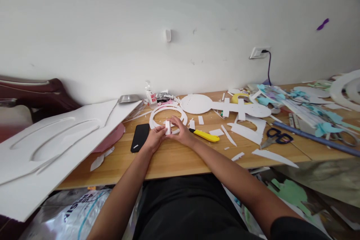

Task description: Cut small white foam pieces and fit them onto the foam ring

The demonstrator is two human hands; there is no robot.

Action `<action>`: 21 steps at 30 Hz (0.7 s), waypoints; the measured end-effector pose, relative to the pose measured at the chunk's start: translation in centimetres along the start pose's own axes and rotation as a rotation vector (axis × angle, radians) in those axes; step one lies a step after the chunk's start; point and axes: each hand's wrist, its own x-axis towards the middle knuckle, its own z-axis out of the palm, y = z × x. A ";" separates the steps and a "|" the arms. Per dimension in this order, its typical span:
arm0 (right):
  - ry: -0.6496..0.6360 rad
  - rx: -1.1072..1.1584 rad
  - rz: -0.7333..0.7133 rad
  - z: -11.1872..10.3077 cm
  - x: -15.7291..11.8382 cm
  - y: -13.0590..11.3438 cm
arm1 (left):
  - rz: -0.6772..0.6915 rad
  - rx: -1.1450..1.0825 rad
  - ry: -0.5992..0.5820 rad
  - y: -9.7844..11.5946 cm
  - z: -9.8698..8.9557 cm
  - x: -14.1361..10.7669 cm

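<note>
Between my two hands is a small white foam block [168,128], held upright over the wooden table. My left hand [155,137] pinches its left side with thumb and fingertips. From the right, my right hand [180,130] grips the block with thumb below and fingers above. Just behind the hands lies a white foam ring [153,114], partly covered by them. A yellow utility knife [206,135] rests beside my right wrist. Left of my left hand is a black phone [140,137] with a white scrap on it.
A large cut white foam sheet [70,135] overhangs the table's left edge. Dark-handled scissors [277,137] and foam offcuts lie right. A round-ended foam shape [196,104], a plastic bottle [151,96] and a metal dish [129,98] stand at the back. A blue tube [312,137] lies far right.
</note>
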 end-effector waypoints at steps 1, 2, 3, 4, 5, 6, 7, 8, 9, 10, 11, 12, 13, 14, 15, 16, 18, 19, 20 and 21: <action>0.026 0.028 0.034 -0.1 0.1 0.2 | 0.030 0.028 0.029 -0.1 0.0 0.1; 0.055 0.052 0.075 -0.2 0.1 0.4 | 0.061 0.062 0.055 -0.1 0.1 0.2; 0.081 0.069 0.116 -0.3 0.2 0.6 | 0.091 0.100 0.074 -0.2 0.2 0.2; 0.098 0.078 0.153 -0.4 0.3 0.9 | 0.119 0.139 0.087 -0.2 0.3 0.3; 0.106 0.081 0.180 -0.6 0.3 1.1 | 0.143 0.178 0.094 -0.2 0.4 0.2; 0.107 0.082 0.196 -0.7 0.3 1.3 | 0.164 0.213 0.097 -0.3 0.5 0.2; 0.105 0.085 0.206 -0.8 0.4 1.5 | 0.181 0.244 0.097 -0.3 0.6 0.1; 0.106 0.092 0.216 -0.9 0.4 1.6 | 0.196 0.269 0.096 -0.3 0.7 0.1; 0.109 0.100 0.226 -0.9 0.4 1.7 | 0.209 0.287 0.094 -0.3 0.8 0.1; 0.112 0.111 0.236 -1.0 0.5 1.7 | 0.220 0.300 0.091 -0.3 0.8 0.0; 0.116 0.124 0.245 -1.0 0.5 1.7 | 0.230 0.306 0.086 -0.4 0.8 0.0; 0.124 0.138 0.253 -1.0 0.6 1.7 | 0.237 0.307 0.080 -0.4 0.9 0.1; 0.136 0.152 0.261 -1.1 0.6 1.7 | 0.243 0.303 0.073 -0.4 0.9 0.1; 0.151 0.165 0.267 -1.1 0.7 1.7 | 0.246 0.294 0.066 -0.4 0.9 0.2; 0.170 0.177 0.272 -1.2 0.8 1.7 | 0.245 0.284 0.060 -0.5 0.9 0.2; 0.188 0.188 0.277 -1.2 0.8 1.7 | 0.241 0.274 0.055 -0.5 0.9 0.3; 0.209 0.207 0.282 -1.2 0.9 1.8 | 0.228 0.254 0.053 -0.6 0.8 0.4; 0.210 0.215 0.282 -1.2 0.9 1.7 | 0.220 0.244 0.057 -0.6 0.7 0.4; 0.207 0.222 0.283 -1.2 0.9 1.7 | 0.213 0.232 0.066 -0.7 0.7 0.5; 0.202 0.227 0.282 -1.1 1.0 1.7 | 0.208 0.218 0.078 -0.7 0.6 0.5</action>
